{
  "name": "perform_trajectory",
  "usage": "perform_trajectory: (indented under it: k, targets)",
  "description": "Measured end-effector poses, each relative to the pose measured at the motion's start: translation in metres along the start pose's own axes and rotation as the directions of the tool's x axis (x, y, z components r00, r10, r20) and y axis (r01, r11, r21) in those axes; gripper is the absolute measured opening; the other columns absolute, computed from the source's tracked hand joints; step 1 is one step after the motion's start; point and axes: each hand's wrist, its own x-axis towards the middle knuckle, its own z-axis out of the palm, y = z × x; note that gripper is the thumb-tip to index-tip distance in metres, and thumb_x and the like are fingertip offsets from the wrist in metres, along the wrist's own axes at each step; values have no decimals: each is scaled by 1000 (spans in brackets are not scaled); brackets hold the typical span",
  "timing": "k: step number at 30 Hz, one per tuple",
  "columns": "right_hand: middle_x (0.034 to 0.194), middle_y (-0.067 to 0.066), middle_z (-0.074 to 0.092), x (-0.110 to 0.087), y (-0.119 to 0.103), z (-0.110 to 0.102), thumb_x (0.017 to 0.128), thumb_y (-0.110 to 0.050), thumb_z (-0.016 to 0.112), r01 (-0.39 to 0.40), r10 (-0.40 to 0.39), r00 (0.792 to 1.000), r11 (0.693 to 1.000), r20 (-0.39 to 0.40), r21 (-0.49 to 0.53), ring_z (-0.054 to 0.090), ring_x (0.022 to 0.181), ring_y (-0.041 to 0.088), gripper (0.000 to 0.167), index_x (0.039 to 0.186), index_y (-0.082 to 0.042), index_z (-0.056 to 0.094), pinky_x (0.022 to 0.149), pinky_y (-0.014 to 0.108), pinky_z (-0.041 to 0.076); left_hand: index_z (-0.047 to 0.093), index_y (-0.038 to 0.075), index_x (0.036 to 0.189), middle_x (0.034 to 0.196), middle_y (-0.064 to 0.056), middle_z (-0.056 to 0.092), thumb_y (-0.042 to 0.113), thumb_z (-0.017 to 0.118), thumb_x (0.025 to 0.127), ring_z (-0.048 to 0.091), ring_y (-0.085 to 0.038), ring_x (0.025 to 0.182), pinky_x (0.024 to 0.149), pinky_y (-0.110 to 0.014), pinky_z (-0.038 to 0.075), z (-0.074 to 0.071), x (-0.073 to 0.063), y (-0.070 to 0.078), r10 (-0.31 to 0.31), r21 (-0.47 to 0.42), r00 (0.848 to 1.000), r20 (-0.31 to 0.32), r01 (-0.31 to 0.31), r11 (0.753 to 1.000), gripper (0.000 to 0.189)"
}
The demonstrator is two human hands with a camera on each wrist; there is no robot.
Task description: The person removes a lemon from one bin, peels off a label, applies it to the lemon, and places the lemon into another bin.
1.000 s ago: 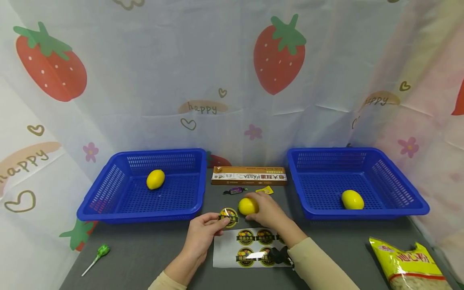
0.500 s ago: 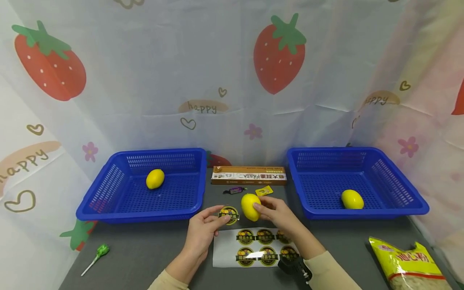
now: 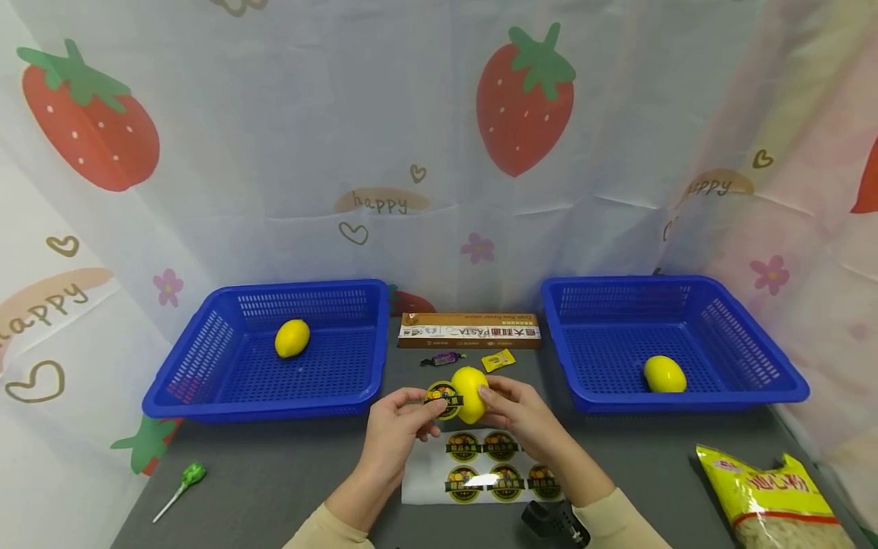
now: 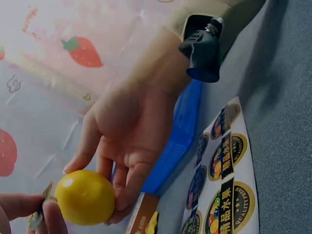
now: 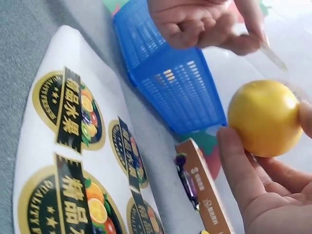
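Left hand (image 3: 392,433) pinches a sticker (image 3: 450,401), right hand (image 3: 519,415) a lemon (image 3: 469,393). A lollipop (image 3: 193,474) lies near the tabletop's (image 3: 288,480) left edge.

Shows plain yellow on held lemon (image 3: 469,399), black and gold on sticker (image 3: 446,392) left of lemon, red strawberry print on pale curtain (image 3: 309,114) behind lemon.

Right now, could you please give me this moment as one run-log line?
left hand: pinches round sticker | right hand: holds lemon | sticker sheet: on table | left basket: second lemon | right basket: third lemon
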Motion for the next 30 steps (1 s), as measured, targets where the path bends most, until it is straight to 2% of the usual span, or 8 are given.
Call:
perform_trajectory:
  k: [8, 19, 26, 30]
  targets:
    - [143, 28, 50, -4, 0, 4, 104, -37, 57, 9, -10, 1000, 1000, 14, 13, 64, 120, 28, 64, 149, 7, 40, 99, 39, 55, 66, 0, 101, 72, -9, 74, 23, 84, 83, 67, -16, 58, 57, -28, 51, 0, 2, 1, -1, 48, 1000, -20, 2, 999, 33]
    - [145, 29, 48, -5, -2, 5, 105, -33, 55, 38, -39, 999, 999, 28, 25, 62, 123, 29, 62, 149, 8, 39, 98, 36, 56, 67, 2, 101, 67, -3, 72, 28, 85, 82, 68, -16, 58, 58, -31, 51, 3, 2, 2, -13, 87, 1000, -21, 15, 996, 37]
    - [144, 29, 49, -8, -4, 6, 105, -32, 56, 47, -47, 998, 999, 30, 20, 62, 122, 29, 61, 149, 8, 40, 97, 36, 56, 67, 2, 98, 71, -11, 73, 25, 86, 81, 68, -19, 58, 55, -26, 48, 6, 1, 1, 2, 102, 999, -33, 2, 995, 34]
    - [145, 30, 48, -9, -4, 6, 105, -31, 55, 59, -59, 997, 998, 44, 13, 62, 123, 30, 61, 149, 8, 39, 97, 36, 56, 67, 1, 97, 72, -8, 73, 24, 86, 81, 68, -18, 59, 56, -26, 49, 7, 1, 1, 17, 114, 999, -48, -12, 993, 34]
